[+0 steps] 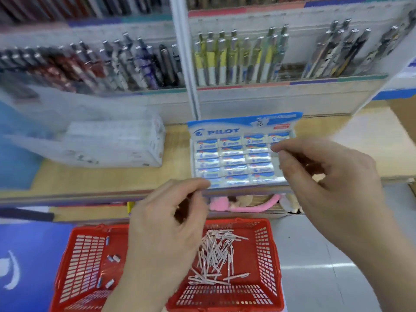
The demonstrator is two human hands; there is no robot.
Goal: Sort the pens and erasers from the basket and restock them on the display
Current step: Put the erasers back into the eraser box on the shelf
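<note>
Red basket [267, 255]: rigid plastic lattice. Pens [216, 251] sit in its right half, thin pale sticks in a crossed heap. Grabbed in bulk, they'd likely snag each other or poke through the slots. Loose erasers [113, 258] in the left half: small blocks, slick film wrap.

Left hand [166, 226] grip is pinched at the front edge of the Pilot eraser box [225, 131]. Right hand [331, 176] grip is pinched over its right column. Can't tell if either holds an eraser, too blurred.

Risk: the box is light card near the desk [175, 174] edge, with glossy, tight rows. A push could skid it off or pop a row.

Pen racks [236, 57] behind, clips up.
</note>
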